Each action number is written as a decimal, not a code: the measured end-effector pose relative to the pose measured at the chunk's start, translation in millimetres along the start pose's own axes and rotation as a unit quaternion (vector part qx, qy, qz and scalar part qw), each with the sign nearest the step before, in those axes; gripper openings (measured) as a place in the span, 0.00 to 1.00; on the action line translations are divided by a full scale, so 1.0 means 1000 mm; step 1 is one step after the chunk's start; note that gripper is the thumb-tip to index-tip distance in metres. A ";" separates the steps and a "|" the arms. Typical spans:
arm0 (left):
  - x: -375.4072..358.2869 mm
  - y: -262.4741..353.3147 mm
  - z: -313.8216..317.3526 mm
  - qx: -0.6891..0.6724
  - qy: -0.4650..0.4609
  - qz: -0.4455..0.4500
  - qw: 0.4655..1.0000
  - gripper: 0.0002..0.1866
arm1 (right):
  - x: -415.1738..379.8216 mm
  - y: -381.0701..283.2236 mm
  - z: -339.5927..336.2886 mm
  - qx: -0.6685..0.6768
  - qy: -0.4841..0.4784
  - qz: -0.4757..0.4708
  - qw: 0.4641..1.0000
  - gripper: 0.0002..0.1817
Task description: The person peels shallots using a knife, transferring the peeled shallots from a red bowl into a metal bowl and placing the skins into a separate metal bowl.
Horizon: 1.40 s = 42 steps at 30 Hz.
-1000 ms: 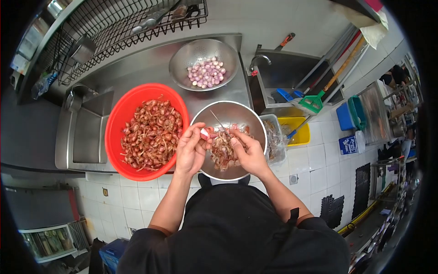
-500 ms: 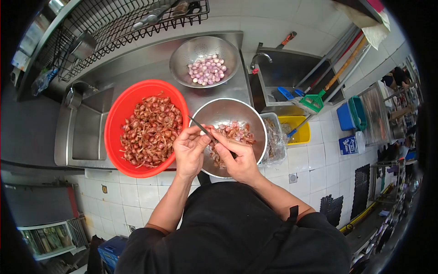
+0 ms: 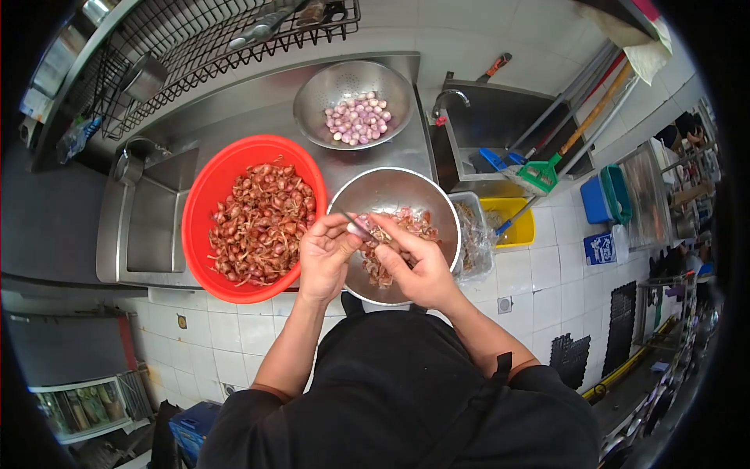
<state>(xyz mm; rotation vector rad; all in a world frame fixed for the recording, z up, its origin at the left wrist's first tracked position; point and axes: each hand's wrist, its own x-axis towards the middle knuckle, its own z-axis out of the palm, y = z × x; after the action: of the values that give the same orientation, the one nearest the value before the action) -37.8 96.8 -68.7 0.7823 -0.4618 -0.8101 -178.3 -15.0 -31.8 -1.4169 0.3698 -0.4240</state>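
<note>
Our left hand (image 3: pixel 323 254) pinches a small, whitish-pink shallot (image 3: pixel 355 229) close beside our right hand (image 3: pixel 416 270), which grips a knife (image 3: pixel 348 217); a metal bowl (image 3: pixel 394 187) sits beneath both

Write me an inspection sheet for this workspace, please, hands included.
Surface: steel counter, partly covered by vessels
Job's things: red basin of skin-on shallots; colander of peeled ones; steel bowl holding reddish skins
Clutter: clear plastic container and yellow tub right of the bowl
Grippers: bare hands; left holds a shallot, right a knife, blade close to the left fingers
Cables: nothing seen
Surroundings: two sinks, wire rack, green dustpan, tiled floor
</note>
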 end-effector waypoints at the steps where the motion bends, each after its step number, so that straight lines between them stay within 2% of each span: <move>1: 0.000 -0.001 0.001 0.041 0.004 0.018 0.999 0.16 | 0.002 0.000 0.002 -0.035 -0.011 -0.061 0.997 0.22; 2: -0.001 0.000 0.002 0.040 0.003 0.016 0.999 0.16 | 0.003 -0.001 0.003 -0.070 -0.023 -0.122 0.990 0.24; 6: -0.002 0.005 0.000 0.119 -0.008 0.035 0.992 0.16 | 0.008 -0.003 -0.005 -0.160 -0.027 -0.163 0.973 0.20; 7: -0.002 0.006 -0.001 0.155 -0.022 0.044 0.987 0.16 | 0.008 0.000 -0.005 -0.160 -0.026 -0.163 0.973 0.20; 10: 0.000 0.007 0.000 0.142 -0.022 0.028 0.989 0.17 | 0.009 0.001 -0.006 -0.083 -0.009 -0.161 0.983 0.19; 12: 0.001 0.006 0.000 0.101 -0.029 0.018 0.994 0.18 | 0.007 -0.005 -0.012 0.036 -0.041 0.012 0.998 0.19; 15: 0.002 0.005 0.001 0.010 -0.054 -0.013 0.998 0.17 | 0.007 -0.005 -0.012 0.114 -0.013 0.047 0.992 0.18; 17: 0.002 0.004 0.001 -0.040 -0.071 -0.033 0.996 0.17 | 0.008 -0.005 -0.010 0.097 -0.004 0.052 0.994 0.18; 19: 0.001 0.001 0.001 -0.084 -0.047 -0.051 0.994 0.17 | 0.009 -0.008 -0.010 0.079 0.006 0.056 0.995 0.19; 23: 0.001 0.001 0.008 -0.083 -0.004 -0.049 0.995 0.17 | 0.007 -0.009 -0.008 0.068 0.004 0.030 0.997 0.23; 26: 0.002 -0.002 0.009 -0.073 0.007 -0.015 0.997 0.17 | 0.003 -0.001 -0.001 0.058 -0.005 0.000 0.998 0.26; 28: 0.001 -0.005 0.008 -0.017 -0.006 0.009 1.000 0.17 | 0.002 -0.001 0.000 0.058 -0.008 -0.008 0.998 0.26; 33: 0.001 -0.005 0.005 0.050 -0.006 0.034 0.998 0.19 | 0.003 -0.002 -0.004 0.087 -0.044 0.030 0.995 0.23; 35: 0.002 -0.002 0.007 0.063 0.004 0.042 0.997 0.18 | 0.006 -0.001 -0.006 0.078 -0.025 0.036 0.996 0.22; 37: 0.003 0.003 0.005 -0.044 -0.012 -0.032 0.998 0.18 | 0.006 -0.002 -0.008 0.070 -0.007 0.042 0.997 0.21; 39: 0.006 0.005 0.004 -0.087 -0.010 -0.060 0.994 0.18 | 0.007 -0.008 -0.008 0.154 0.017 0.099 0.983 0.20; 40: 0.006 0.006 0.004 -0.131 -0.009 -0.090 0.987 0.18 | 0.008 -0.006 -0.008 0.154 0.016 0.098 0.983 0.20; 42: 0.006 0.003 0.000 -0.141 -0.014 -0.095 0.985 0.17 | 0.009 -0.001 -0.009 0.121 0.018 0.076 0.990 0.20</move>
<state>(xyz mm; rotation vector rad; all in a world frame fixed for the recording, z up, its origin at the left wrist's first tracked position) -32.0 93.5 -65.9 0.5574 -0.2897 -1.0405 -175.2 -27.6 -31.4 -1.1374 0.4365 -0.3569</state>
